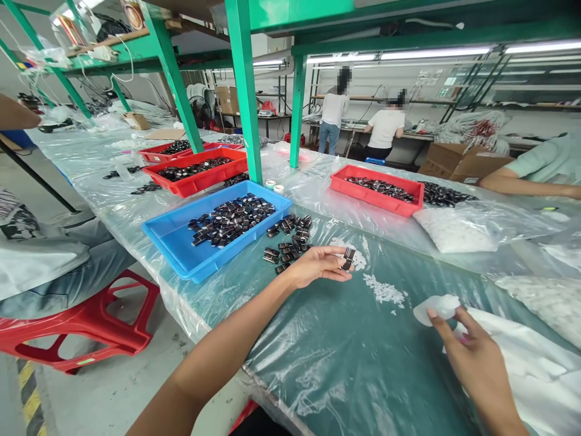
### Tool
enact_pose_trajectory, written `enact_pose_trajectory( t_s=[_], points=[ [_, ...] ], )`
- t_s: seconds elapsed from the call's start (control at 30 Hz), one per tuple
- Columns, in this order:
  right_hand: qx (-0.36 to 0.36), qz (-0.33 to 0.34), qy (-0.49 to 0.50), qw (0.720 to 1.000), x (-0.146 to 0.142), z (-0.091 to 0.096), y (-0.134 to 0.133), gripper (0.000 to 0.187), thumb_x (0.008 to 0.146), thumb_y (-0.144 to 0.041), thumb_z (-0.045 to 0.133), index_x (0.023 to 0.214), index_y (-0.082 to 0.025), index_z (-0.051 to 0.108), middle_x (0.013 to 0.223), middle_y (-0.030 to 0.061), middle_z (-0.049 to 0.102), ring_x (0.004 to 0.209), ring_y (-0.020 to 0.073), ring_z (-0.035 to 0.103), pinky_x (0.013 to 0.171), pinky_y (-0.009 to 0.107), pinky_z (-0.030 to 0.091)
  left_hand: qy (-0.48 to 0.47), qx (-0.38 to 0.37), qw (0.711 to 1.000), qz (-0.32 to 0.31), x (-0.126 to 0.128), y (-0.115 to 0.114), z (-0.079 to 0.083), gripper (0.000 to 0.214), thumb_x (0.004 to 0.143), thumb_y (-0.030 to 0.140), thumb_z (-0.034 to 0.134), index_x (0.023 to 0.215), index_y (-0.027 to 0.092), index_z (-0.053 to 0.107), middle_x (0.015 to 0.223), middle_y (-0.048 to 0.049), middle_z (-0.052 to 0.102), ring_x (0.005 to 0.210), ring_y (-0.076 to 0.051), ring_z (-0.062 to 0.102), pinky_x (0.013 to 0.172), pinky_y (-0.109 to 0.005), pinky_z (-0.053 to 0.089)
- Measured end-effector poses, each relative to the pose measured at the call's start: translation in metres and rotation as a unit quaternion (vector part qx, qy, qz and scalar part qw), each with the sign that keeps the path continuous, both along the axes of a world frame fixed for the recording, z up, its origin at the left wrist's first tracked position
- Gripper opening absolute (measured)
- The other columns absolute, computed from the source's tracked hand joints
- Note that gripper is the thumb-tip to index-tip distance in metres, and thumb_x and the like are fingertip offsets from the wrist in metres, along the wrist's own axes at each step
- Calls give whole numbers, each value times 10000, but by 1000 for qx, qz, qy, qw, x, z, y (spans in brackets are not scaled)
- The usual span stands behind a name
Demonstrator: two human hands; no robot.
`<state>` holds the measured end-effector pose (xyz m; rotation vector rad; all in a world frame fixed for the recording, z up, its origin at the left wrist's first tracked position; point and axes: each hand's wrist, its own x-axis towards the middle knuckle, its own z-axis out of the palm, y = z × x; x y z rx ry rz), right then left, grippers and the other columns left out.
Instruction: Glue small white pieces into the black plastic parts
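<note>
My left hand [318,265] is closed over the table, pinching a small black piece with pale stripes [348,258] between thumb and fingers. Just behind and below that piece lie small white bits [359,260] on the table covering. A second scatter of white bits [384,290] is spread between my two hands. At the right, my right hand [476,351] grips a translucent white plastic bottle [436,309], which is tilted on its side. Loose black pieces [290,239] are heaped behind my left wrist, beside a blue tray [181,266] containing many more of them.
Red trays [200,175] of black pieces stand at the far left, and another red tray [376,191] sits at the back. Bags of white material [458,233] lie on the right. A green post [245,91] rises behind the blue tray. Co-workers sit on both sides.
</note>
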<state>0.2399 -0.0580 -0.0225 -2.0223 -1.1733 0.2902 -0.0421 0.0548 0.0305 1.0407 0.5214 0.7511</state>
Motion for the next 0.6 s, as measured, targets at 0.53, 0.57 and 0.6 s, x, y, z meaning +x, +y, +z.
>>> enact_pose_trajectory(
  t_s=[0.53, 0.57, 0.6],
  points=[
    [154, 122, 445, 874, -44, 22, -12, 446, 753, -403, 600, 1169, -276, 497, 974, 26, 595, 878, 197, 566, 725, 329, 477, 69, 133, 974, -169, 32, -38, -13, 434, 717, 329, 676, 1089, 126, 581, 1013, -134, 622, 925, -233, 619, 824, -378, 482],
    [145, 130, 479, 856, -47, 24, -13, 429, 776, -430, 563, 1174, -286, 494, 941, 21, 587, 818, 184, 564, 680, 319, 481, 77, 141, 972, -170, 32, -38, -13, 435, 724, 331, 668, 1100, 131, 577, 995, -127, 633, 908, -223, 624, 824, -368, 481],
    [139, 138, 510, 838, -49, 26, -15, 414, 799, -463, 514, 1173, -288, 497, 893, 16, 572, 749, 169, 551, 631, 305, 478, 85, 151, 970, -170, 32, -39, -13, 434, 731, 331, 661, 1109, 135, 575, 976, -120, 643, 887, -211, 629, 821, -358, 479]
  ],
)
